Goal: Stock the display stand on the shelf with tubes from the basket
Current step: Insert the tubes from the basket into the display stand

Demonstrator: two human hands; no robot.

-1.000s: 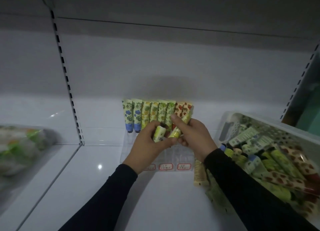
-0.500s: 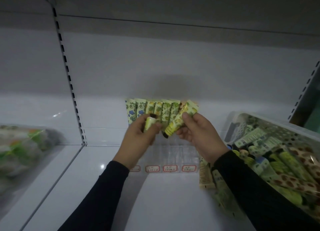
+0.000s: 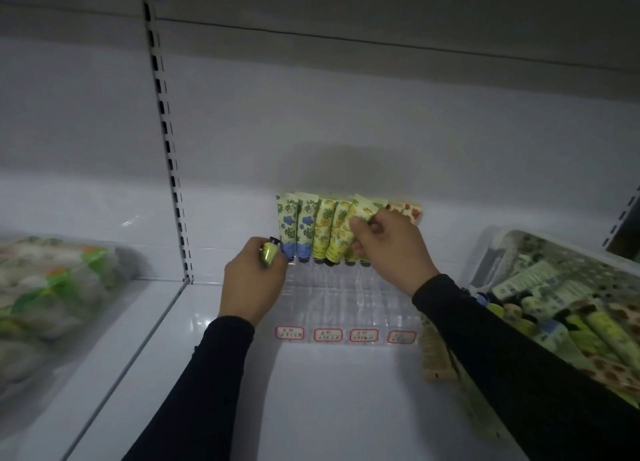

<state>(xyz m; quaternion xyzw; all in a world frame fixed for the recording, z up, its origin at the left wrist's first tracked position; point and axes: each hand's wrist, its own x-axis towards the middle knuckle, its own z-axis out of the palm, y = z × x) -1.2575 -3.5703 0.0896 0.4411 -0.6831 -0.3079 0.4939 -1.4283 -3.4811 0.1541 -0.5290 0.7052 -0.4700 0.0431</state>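
A clear display stand (image 3: 346, 301) with red-framed labels along its front sits on the white shelf. Its back row holds several upright printed tubes (image 3: 304, 228), blue-flowered at the left, yellow in the middle, red-spotted at the right. My right hand (image 3: 388, 249) pinches a yellow-green tube (image 3: 362, 215) at that back row, among the standing tubes. My left hand (image 3: 254, 280) grips a second yellow-green tube (image 3: 269, 253) with a dark cap, just left of the stand. The basket (image 3: 485, 253) of many tubes stands at the right, partly behind my right sleeve.
A slotted upright (image 3: 169, 156) divides the shelf bay at the left. A blurred plastic bag (image 3: 52, 287) of goods lies on the neighbouring shelf. A beige tube (image 3: 434, 356) lies flat between the stand and the basket. The upper shelf hangs close overhead.
My right hand has carried its tube from in front of the stand up to the back row. My left hand has drawn away to the left with its tube.
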